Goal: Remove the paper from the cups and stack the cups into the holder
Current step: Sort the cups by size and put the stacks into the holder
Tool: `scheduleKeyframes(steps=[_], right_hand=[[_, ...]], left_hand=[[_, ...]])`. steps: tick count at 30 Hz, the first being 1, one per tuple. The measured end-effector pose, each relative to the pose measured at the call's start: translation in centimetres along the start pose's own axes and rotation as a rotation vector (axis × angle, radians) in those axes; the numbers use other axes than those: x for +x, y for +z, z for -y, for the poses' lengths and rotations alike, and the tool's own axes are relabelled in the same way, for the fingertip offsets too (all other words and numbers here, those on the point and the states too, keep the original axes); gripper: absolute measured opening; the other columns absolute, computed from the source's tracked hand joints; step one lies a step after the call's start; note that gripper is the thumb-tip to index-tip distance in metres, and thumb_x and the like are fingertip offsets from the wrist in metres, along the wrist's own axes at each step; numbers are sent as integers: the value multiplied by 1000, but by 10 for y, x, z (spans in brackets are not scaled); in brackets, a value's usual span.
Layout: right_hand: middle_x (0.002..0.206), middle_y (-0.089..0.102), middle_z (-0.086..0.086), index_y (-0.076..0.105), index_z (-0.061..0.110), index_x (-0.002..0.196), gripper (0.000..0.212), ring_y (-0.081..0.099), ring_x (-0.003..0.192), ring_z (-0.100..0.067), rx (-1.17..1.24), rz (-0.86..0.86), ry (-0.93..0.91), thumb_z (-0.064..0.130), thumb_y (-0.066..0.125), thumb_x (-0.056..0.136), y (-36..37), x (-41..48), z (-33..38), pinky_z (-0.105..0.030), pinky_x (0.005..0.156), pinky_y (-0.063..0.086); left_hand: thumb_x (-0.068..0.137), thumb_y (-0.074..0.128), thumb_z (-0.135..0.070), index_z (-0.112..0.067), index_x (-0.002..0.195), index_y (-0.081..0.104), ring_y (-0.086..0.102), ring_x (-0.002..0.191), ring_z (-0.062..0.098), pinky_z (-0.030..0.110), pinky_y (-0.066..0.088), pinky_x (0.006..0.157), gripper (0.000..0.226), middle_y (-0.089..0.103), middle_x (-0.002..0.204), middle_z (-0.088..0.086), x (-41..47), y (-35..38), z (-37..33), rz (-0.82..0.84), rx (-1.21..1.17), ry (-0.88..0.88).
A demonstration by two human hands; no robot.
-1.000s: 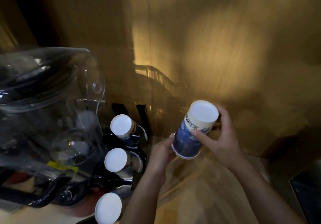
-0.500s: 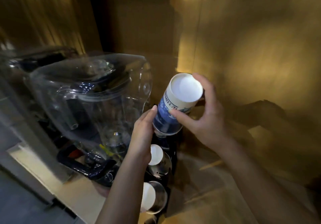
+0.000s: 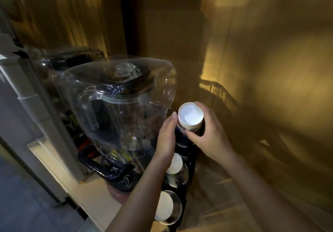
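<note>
A stack of paper cups (image 3: 190, 117), white bottom up with blue print on the side, stands at the far slot of the black cup holder (image 3: 191, 161). My right hand (image 3: 210, 134) grips the stack from the right. My left hand (image 3: 166, 136) rests against its left side near the base. Two nearer slots have metal rings, each with a white cup bottom showing: one cup (image 3: 174, 164) in the middle slot, another cup (image 3: 164, 206) in the nearest. The lower part of the held stack is hidden by my hands.
A large blender with a clear cover (image 3: 117, 105) stands just left of the holder on a dark base (image 3: 108, 170). A wooden wall (image 3: 270, 69) rises behind and to the right. The counter edge (image 3: 59, 165) runs along the left.
My hands have carried the cup stack down and left from mid-air to the holder's far slot. The view has swung, bringing the blender to the centre.
</note>
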State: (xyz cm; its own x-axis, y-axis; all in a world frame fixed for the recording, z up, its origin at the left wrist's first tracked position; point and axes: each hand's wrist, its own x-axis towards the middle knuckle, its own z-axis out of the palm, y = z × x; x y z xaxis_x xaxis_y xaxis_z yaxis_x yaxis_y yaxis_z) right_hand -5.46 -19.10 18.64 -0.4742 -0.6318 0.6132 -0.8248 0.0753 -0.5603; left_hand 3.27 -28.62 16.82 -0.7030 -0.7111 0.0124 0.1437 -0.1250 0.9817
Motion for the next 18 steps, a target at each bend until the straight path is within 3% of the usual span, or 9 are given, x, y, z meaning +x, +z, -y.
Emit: scheduleKeyframes(steps=[2,6,10,13,18], right_hand=[[129,48,-6,40,16,130,66,45,117,-20,-59,59,74,27,74,74,5,1,-9,-24,92,36],[133,50,-2,49,15,124,54,43,121,-21,-275,241,103,41,64,80,15,-1,-28,-35,96,28],[133,54,1,55,20,121,52,35,112,-5,-316,170,103,43,68,76,15,-1,-33,-28,90,19],[135,52,3,52,22,124,54,39,117,-10,-348,206,103,46,63,78,12,4,-35,-29,91,18],[137,48,3,47,24,128,53,38,125,-13,-418,320,47,50,54,83,-3,8,-33,-32,92,15]], left_hand=[[88,53,-49,-23,128,55,62,106,8,16,52,77,47,64,124,1,3,-1,3,-23,125,46],[93,51,-25,-24,128,54,61,109,18,31,51,87,36,66,120,-1,6,-4,13,-87,581,197],[98,42,-31,-20,139,44,57,119,22,36,49,92,43,60,133,3,6,-5,18,-82,871,330],[99,36,-33,-16,144,34,55,121,26,39,47,91,47,54,138,8,8,-4,18,-62,1008,346],[95,42,-35,-15,133,44,58,113,28,36,47,81,44,59,128,9,12,3,2,-17,1153,393]])
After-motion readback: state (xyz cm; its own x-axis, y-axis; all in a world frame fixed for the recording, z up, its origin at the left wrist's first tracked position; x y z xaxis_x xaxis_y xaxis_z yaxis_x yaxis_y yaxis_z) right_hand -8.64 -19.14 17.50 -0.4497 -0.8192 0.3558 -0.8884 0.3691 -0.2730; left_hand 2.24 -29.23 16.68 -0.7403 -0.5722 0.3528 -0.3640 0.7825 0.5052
